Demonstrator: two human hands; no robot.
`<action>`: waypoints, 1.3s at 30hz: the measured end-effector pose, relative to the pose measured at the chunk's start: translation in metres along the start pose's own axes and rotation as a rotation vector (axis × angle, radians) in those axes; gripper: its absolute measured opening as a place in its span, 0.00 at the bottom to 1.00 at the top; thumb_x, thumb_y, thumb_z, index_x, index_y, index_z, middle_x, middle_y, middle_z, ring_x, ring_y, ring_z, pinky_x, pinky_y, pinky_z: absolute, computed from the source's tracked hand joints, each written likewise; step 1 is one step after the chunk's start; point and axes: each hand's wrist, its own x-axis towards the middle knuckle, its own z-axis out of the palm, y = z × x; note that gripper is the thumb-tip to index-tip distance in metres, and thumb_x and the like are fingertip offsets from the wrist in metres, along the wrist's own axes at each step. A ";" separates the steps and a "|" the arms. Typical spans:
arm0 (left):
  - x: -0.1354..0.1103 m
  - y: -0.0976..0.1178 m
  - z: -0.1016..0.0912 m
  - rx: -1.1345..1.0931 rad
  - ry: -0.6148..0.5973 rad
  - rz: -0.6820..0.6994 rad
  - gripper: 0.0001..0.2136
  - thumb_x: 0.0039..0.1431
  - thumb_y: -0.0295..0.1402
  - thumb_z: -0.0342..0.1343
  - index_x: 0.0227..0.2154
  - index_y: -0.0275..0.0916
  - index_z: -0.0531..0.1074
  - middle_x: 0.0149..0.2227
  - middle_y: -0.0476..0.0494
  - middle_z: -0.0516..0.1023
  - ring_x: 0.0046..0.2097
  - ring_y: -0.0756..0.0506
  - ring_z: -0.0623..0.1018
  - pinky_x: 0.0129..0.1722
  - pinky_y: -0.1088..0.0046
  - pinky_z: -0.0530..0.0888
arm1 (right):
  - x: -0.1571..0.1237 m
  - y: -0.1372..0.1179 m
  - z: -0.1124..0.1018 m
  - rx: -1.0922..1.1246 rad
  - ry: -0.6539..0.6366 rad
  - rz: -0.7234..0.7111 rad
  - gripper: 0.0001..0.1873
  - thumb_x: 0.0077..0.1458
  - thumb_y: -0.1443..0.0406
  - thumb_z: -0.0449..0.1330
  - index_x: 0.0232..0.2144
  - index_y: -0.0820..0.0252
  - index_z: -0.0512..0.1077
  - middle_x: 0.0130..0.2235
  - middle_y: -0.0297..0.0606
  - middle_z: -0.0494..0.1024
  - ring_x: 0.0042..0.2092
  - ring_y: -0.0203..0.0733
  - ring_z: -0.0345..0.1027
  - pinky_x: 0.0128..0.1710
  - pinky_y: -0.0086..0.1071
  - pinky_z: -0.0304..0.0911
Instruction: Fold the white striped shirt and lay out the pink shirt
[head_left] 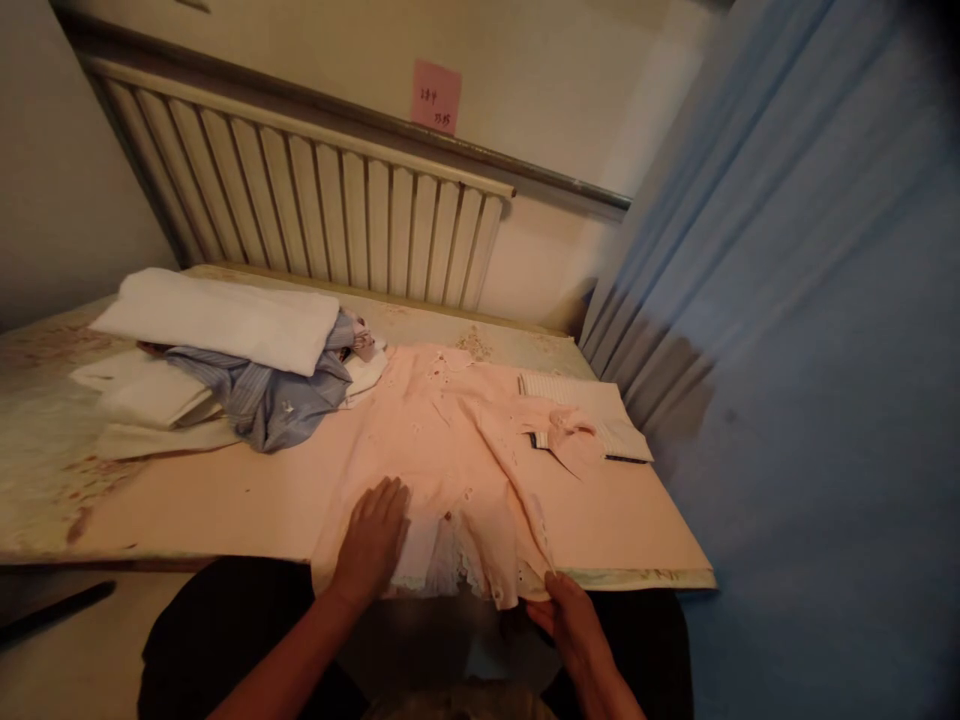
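Note:
A pale pink garment (427, 430), which looks like a small shirt or dress with lace and cut-out holes, is spread over the near edge of the table. My left hand (375, 535) lies flat on its lower left part, fingers stretched out. At the lower right, my right hand (566, 615) pinches the garment's front edge near the table's rim. One sleeve stretches to the right and ends in a gathered cuff (574, 430). That cuff rests over a folded striped cloth (626, 415). The hem hangs a little over the table edge.
A pile with a folded white cloth (225, 315) on top and a blue-grey striped garment (277, 400) beneath stands at the left. Behind the table is a radiator (330, 200). A blue curtain (810, 400) hangs along the right side. A pink note (436, 97) is on the wall.

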 end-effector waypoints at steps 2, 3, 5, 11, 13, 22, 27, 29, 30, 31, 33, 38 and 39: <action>-0.022 0.022 0.004 -0.002 0.067 0.088 0.21 0.62 0.32 0.47 0.57 0.35 0.64 0.59 0.36 0.68 0.61 0.39 0.64 0.61 0.57 0.58 | -0.003 0.001 0.005 -0.003 -0.055 0.014 0.27 0.36 0.53 0.71 0.35 0.61 0.71 0.32 0.39 0.81 0.31 0.41 0.76 0.31 0.31 0.70; -0.032 0.033 0.007 0.001 0.081 0.148 0.22 0.61 0.32 0.48 0.58 0.37 0.63 0.59 0.38 0.68 0.61 0.40 0.66 0.61 0.58 0.59 | -0.004 0.002 0.007 -0.003 -0.087 0.023 0.28 0.37 0.53 0.71 0.37 0.62 0.71 0.33 0.40 0.81 0.32 0.41 0.76 0.32 0.31 0.70; -0.049 0.054 0.016 0.001 0.060 0.221 0.23 0.59 0.32 0.50 0.59 0.40 0.62 0.59 0.40 0.68 0.60 0.40 0.66 0.61 0.57 0.59 | -0.006 0.005 0.011 0.006 -0.145 0.042 0.29 0.40 0.54 0.71 0.42 0.62 0.71 0.37 0.42 0.81 0.33 0.41 0.76 0.33 0.31 0.70; -0.062 0.079 0.034 0.101 0.039 0.222 0.26 0.56 0.26 0.49 0.60 0.43 0.61 0.60 0.41 0.67 0.61 0.37 0.65 0.59 0.51 0.63 | -0.004 0.016 0.017 0.043 -0.179 0.102 0.28 0.38 0.55 0.72 0.39 0.63 0.72 0.32 0.43 0.80 0.30 0.40 0.75 0.30 0.30 0.69; -0.061 0.079 0.036 0.149 0.064 0.232 0.27 0.56 0.23 0.47 0.60 0.44 0.61 0.61 0.42 0.66 0.62 0.38 0.65 0.58 0.52 0.64 | -0.004 0.015 0.017 0.062 -0.179 0.089 0.27 0.38 0.54 0.72 0.38 0.63 0.72 0.32 0.43 0.80 0.30 0.41 0.75 0.30 0.30 0.69; -0.059 0.080 0.032 0.168 0.111 0.223 0.26 0.58 0.21 0.43 0.59 0.44 0.62 0.60 0.43 0.67 0.62 0.40 0.64 0.58 0.55 0.64 | -0.019 -0.006 0.027 0.126 -0.280 0.064 0.22 0.42 0.56 0.70 0.37 0.61 0.73 0.32 0.40 0.80 0.31 0.41 0.75 0.31 0.31 0.68; -0.052 0.079 0.023 0.069 0.088 0.200 0.24 0.59 0.23 0.43 0.58 0.40 0.64 0.59 0.42 0.69 0.62 0.40 0.64 0.60 0.57 0.61 | -0.020 -0.015 0.036 0.165 -0.258 0.058 0.20 0.38 0.58 0.72 0.32 0.60 0.72 0.30 0.36 0.78 0.30 0.40 0.74 0.28 0.28 0.65; -0.049 0.077 0.021 0.003 0.081 0.180 0.23 0.59 0.23 0.43 0.57 0.41 0.66 0.58 0.42 0.70 0.61 0.41 0.66 0.60 0.59 0.61 | -0.021 -0.020 0.042 0.159 -0.265 0.050 0.19 0.39 0.58 0.72 0.31 0.59 0.71 0.30 0.36 0.78 0.30 0.40 0.74 0.28 0.29 0.65; -0.048 0.076 0.020 -0.031 0.082 0.165 0.23 0.59 0.24 0.43 0.56 0.41 0.66 0.57 0.42 0.71 0.61 0.42 0.66 0.59 0.59 0.61 | -0.022 -0.023 0.045 0.154 -0.274 0.043 0.18 0.40 0.58 0.71 0.31 0.59 0.71 0.30 0.37 0.78 0.31 0.41 0.74 0.29 0.29 0.66; -0.048 0.075 0.019 -0.065 0.082 0.150 0.23 0.59 0.24 0.43 0.56 0.41 0.66 0.56 0.41 0.72 0.60 0.42 0.67 0.59 0.60 0.62 | -0.022 -0.026 0.049 0.152 -0.287 0.036 0.18 0.40 0.57 0.71 0.31 0.59 0.71 0.31 0.38 0.79 0.31 0.42 0.74 0.29 0.31 0.66; -0.051 0.075 0.015 -0.140 0.084 0.119 0.21 0.60 0.26 0.43 0.56 0.41 0.66 0.55 0.40 0.73 0.58 0.42 0.69 0.58 0.59 0.64 | -0.022 -0.033 0.057 0.169 -0.327 0.023 0.18 0.41 0.56 0.70 0.32 0.60 0.71 0.32 0.40 0.79 0.33 0.44 0.74 0.32 0.34 0.68; -0.073 0.088 0.009 -0.549 0.049 -0.210 0.12 0.61 0.34 0.47 0.44 0.44 0.72 0.43 0.38 0.77 0.47 0.41 0.75 0.49 0.56 0.71 | -0.011 -0.049 0.077 0.260 -0.386 0.026 0.18 0.41 0.59 0.71 0.32 0.61 0.72 0.31 0.40 0.80 0.35 0.44 0.75 0.37 0.34 0.68; -0.078 0.090 0.010 -0.672 -0.020 -0.339 0.10 0.60 0.37 0.48 0.39 0.44 0.73 0.39 0.39 0.77 0.43 0.41 0.76 0.46 0.56 0.73 | -0.008 -0.051 0.080 0.274 -0.387 0.031 0.17 0.41 0.60 0.71 0.31 0.61 0.72 0.31 0.40 0.80 0.35 0.43 0.75 0.37 0.33 0.68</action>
